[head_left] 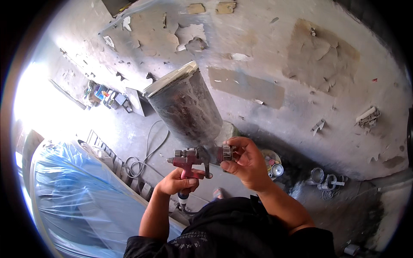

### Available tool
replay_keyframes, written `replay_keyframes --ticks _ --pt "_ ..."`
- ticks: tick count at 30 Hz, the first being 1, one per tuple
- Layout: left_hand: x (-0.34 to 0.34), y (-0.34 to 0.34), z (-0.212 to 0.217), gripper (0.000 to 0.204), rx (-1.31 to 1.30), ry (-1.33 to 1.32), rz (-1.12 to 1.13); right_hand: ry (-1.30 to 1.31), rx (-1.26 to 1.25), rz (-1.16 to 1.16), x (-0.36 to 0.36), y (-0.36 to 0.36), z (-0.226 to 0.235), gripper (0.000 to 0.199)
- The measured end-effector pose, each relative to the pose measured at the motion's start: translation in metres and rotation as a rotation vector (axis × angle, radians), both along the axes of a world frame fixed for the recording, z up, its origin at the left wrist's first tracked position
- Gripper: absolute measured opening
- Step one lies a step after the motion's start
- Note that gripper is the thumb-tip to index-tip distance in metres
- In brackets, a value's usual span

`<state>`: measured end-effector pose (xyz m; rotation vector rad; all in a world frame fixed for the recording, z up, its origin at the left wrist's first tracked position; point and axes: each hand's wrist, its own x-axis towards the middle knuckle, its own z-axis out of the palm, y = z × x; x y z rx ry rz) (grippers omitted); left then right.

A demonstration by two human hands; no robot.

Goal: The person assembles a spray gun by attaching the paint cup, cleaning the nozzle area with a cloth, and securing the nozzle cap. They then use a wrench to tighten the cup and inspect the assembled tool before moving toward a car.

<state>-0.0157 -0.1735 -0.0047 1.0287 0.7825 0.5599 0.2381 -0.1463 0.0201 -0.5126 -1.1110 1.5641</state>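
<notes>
A red spray gun (192,161) lies across the middle of the view in front of me, spotted with grey. My left hand (175,182) is closed around its handle. An air hose fitting (183,198) hangs from the handle's lower end, just under that hand. At the gun's right end, my right hand (247,161) has its thumb and fingers closed on the ribbed nozzle ring (226,152). The trigger (208,168) hangs between the two hands, with no finger visibly on it.
A stained grey cylinder (185,105) with a pale flat top stands just beyond the gun. Blue plastic film (86,189) covers a large object at left. A hose (137,167) coils on the floor. Tins (317,175) stand right, near the peeling wall (258,51).
</notes>
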Motion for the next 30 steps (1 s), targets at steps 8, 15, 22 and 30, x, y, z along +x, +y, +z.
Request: replay_keyframes --ticks 8,15,22,30 --pt "-0.002 0.000 -0.007 0.044 0.014 -0.048 -0.055 -0.222 0.246 -0.100 -0.001 -0.004 -0.004 0.046" --pt "-0.001 -0.010 -0.017 0.035 -0.012 -0.032 -0.071 -0.488 0.537 -0.234 0.012 -0.001 0.004 0.034" --pt "0.006 -0.015 -0.012 0.038 0.014 0.065 -0.069 -0.528 0.167 -0.137 0.012 -0.011 0.009 0.032" --pt "0.009 -0.020 -0.016 0.039 0.004 0.052 -0.034 -0.223 0.002 -0.019 0.004 -0.020 0.002 0.037"
